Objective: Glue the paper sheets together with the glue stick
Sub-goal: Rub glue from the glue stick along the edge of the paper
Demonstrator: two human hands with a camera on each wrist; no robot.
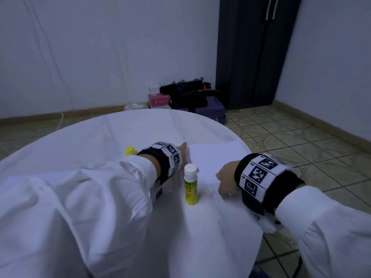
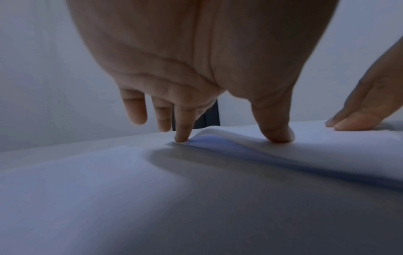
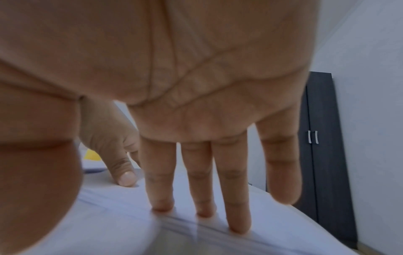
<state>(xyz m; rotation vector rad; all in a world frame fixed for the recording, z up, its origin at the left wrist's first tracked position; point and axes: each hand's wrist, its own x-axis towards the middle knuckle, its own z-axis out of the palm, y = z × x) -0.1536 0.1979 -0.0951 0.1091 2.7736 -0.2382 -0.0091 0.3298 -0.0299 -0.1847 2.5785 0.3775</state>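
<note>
1. The paper sheets (image 1: 214, 157) lie flat on the round desk (image 1: 120, 129), toward its right edge, under a white cloth-like cover that is creased in places.
2. The glue stick (image 1: 190, 185) stands upright and uncapped on the desk just in front of the paper's near left corner, between the two wrists; its yellow cap (image 1: 129, 150) sits apart, to the left behind the left wrist.
3. The left hand (image 2: 196, 69) is at the paper's left edge — its grip is spread, with the thumb (image 2: 274, 127) pressing down on the sheet and one fingertip touching the desk beside the edge, where the paper bulges up a little. The other fingers hang clear above the surface.
4. The right hand (image 3: 196, 86) is at the paper's near edge, its grip also spread flat and holding nothing; three straight fingers (image 3: 235, 198) press on the sheet near its edge, while the little finger is lifted off.
5. Both arms wear white sleeves (image 1: 80, 197) and black wristbands with printed square markers (image 1: 259, 175).
6. Around the desk is a tiled floor (image 1: 291, 133), white walls, a dark wardrobe (image 1: 255, 51) in the corner, and a pile of bags and boxes (image 1: 186, 97) — among them a pink box — against the far wall.
</note>
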